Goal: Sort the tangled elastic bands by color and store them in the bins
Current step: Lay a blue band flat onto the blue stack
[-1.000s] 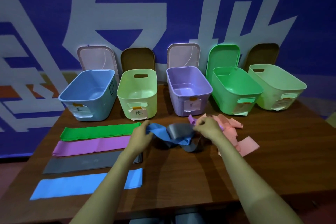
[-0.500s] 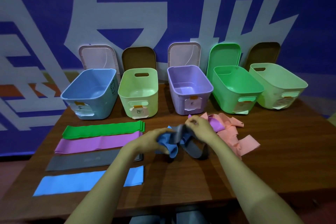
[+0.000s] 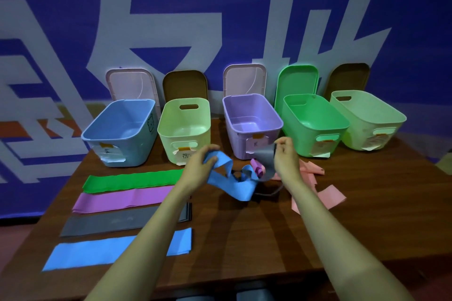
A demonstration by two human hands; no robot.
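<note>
The left hand [image 3: 199, 168] pinches the blue band [image 3: 236, 187]; the right hand [image 3: 285, 157] pinches the grey band [image 3: 265, 155]. Both bands are raised over mid-table, on the near side of the purple bin [image 3: 234, 138]. The bands interlock: pulling them apart risks tightening the tangle or dragging the pink bands [image 3: 330, 197] along.

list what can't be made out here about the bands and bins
Head view only:
- Writing on the bin labels: too small and blurred to read.
- How the blue band and grey band interlock between the left hand and right hand: folds and blur hide it.
- Pink bands: partly behind the right forearm, count unclear.
- Flat grey strip: right end covered by the left forearm.
</note>
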